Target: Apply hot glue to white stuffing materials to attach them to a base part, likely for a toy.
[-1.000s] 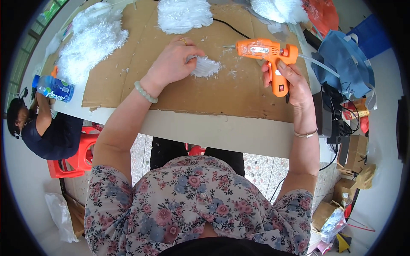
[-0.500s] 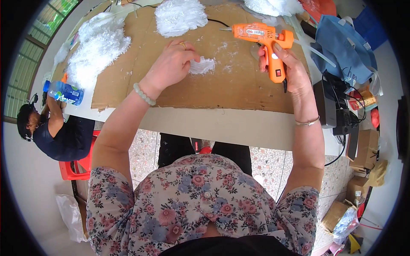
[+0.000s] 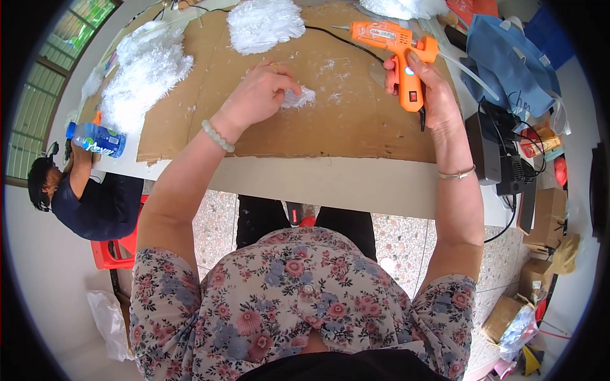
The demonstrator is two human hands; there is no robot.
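My left hand point(image 3: 262, 92) bends over the cardboard, its fingers closed on the edge of a small white frilly piece point(image 3: 300, 98). The fingertips are partly hidden behind the hand. To the right, my right hand point(image 3: 433, 94) grips an orange hot glue gun point(image 3: 381, 35) by its handle. The gun is held above the sheet, its metal nozzle pointing left and well apart from the white piece. A translucent glue stick point(image 3: 470, 76) sticks out of its back end.
A brown cardboard sheet point(image 3: 356, 136) covers much of the white table. White fluffy heaps point(image 3: 146, 76) lie left, with another bundle point(image 3: 265, 25) behind my left hand. A bottle point(image 3: 98, 140) stands beside a seated person point(image 3: 95, 203). A blue bag point(image 3: 508, 66) and black devices point(image 3: 483, 152) are right.
The glue gun has risen slightly away from me, with my right hand still around it. My left hand and the white piece have barely shifted.
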